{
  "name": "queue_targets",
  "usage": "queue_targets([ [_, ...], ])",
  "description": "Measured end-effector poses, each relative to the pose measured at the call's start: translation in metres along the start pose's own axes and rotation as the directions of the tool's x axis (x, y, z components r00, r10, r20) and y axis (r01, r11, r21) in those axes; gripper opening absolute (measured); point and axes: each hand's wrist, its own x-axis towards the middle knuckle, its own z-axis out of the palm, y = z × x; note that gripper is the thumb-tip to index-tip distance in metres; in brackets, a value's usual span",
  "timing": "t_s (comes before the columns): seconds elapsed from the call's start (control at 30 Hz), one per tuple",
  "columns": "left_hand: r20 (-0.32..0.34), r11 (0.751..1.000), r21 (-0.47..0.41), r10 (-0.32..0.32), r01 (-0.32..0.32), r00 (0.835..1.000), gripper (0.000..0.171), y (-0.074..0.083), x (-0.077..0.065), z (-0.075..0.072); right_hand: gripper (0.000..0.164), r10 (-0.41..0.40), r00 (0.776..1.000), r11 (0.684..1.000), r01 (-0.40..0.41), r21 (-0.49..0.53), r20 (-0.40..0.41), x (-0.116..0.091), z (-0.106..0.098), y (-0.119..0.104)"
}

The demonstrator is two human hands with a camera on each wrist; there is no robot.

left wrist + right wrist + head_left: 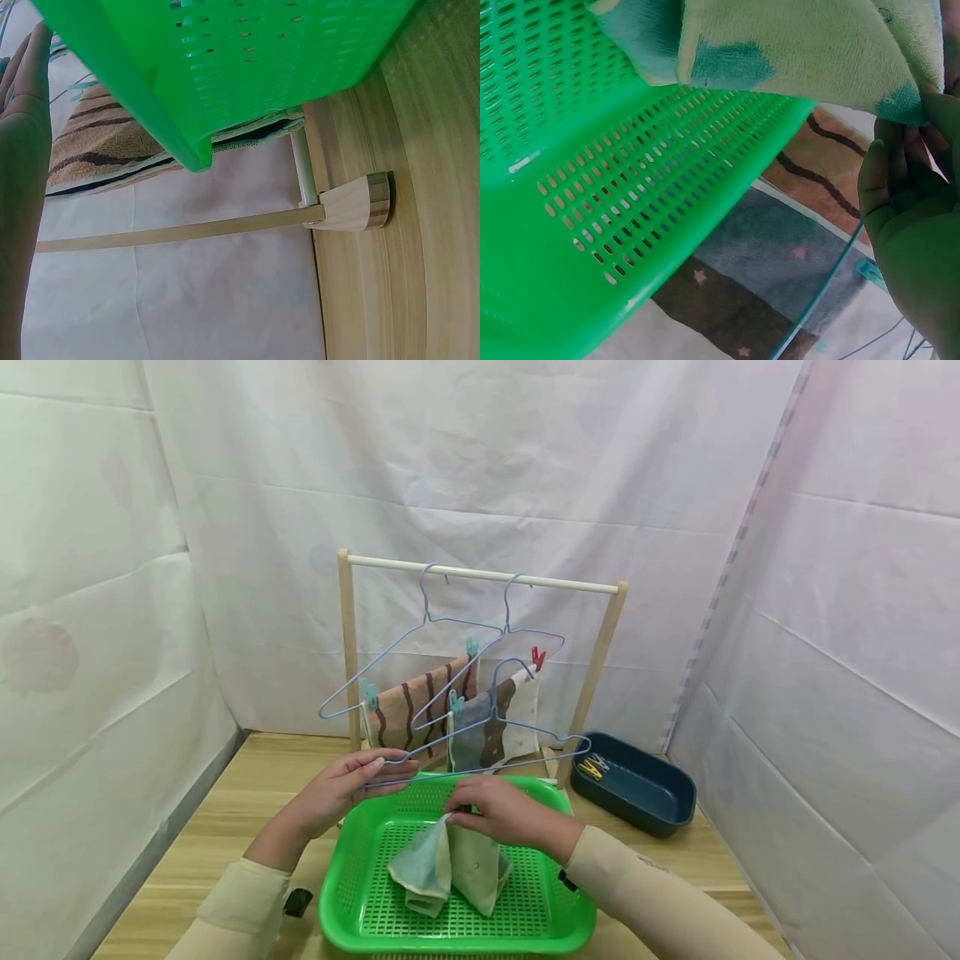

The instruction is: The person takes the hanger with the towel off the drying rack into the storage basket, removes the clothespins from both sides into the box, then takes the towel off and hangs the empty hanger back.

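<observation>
My left hand (352,783) holds a blue wire hanger (494,703) by its left end, thumb on top and fingers beneath. The hanger is tilted above the far rim of a green plastic basket (450,945). Over the basket, my right hand (506,810) pinches the top edge of a small pale green-and-blue towel (476,868), whose lower part hangs folded inside. In the right wrist view the fingertips grip a corner of this towel (795,64). The left wrist view shows only part of the left hand (22,127); its grip is out of frame.
Behind the basket stands a wooden rack (348,643). Two blue hangers hang from its white rail (480,575), bearing a brown striped towel (420,702) and a grey, brown and white towel (468,727), clipped with clothespins. A dark blue bin (645,806) with clothespins (592,768) stands at right.
</observation>
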Motion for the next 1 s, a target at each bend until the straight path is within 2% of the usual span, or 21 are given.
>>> queue_targets([
  [0.4,0.001,1.000,-0.011,0.009,-0.009,1.000,0.046,0.000,0.000,0.000,0.013,0.076,0.996,0.997,-0.074,-0.022,0.056,0.005,0.015,0.008],
  [0.73,-0.009,1.000,-0.001,0.007,-0.007,1.000,0.045,-0.001,-0.001,0.000,0.012,0.078,0.994,0.995,-0.073,-0.064,0.078,0.007,0.032,0.021],
  [1.0,-0.009,1.000,-0.012,0.010,-0.010,1.000,0.045,0.000,-0.001,0.001,0.008,0.095,0.990,0.993,-0.087,-0.085,0.101,0.008,0.037,0.025],
])
